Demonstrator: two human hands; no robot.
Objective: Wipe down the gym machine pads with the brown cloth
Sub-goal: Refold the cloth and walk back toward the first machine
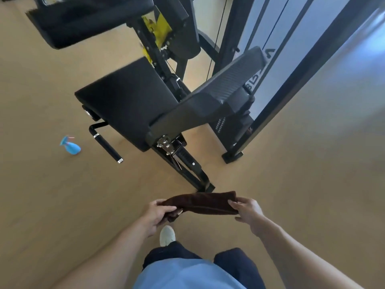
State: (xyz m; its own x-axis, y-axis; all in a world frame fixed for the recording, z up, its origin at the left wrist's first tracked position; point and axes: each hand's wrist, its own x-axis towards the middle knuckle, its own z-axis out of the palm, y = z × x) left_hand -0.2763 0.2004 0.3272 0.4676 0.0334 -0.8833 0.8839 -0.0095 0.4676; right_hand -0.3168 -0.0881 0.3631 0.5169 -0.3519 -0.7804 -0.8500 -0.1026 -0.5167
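The brown cloth (203,202) is pinched at its ends by the left hand (159,213) and right hand (246,211), low in the frame. The seat pad (127,99) is seen above, untouched.

Soft, even daylight fills the room, brightest along the pale wall panel (343,65) at upper right, where a bluish glare washes out detail. Shadows on the tan floor (52,195) are faint. Motion blur smears the whole frame, and wide-angle distortion bends the black upright frame (295,76) near the edges.
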